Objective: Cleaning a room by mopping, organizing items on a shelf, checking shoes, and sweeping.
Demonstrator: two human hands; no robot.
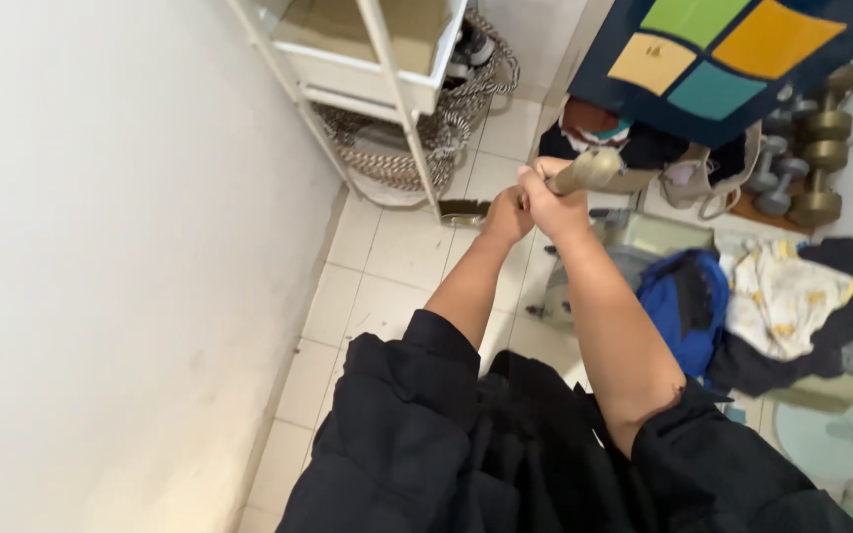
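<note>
My sleeves nearest | right hand fingers curled tight round the handle top | left hand just below, closed on the same handle | broom head on the tile floor | basket beyond, under the shelf

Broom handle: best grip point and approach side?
Grip the wooden broom handle along its bare upper shaft, hands stacked, coming from above and behind. It slants down toward the head on the tiled floor. Left hand sits lower, right hand near the top end.
</note>
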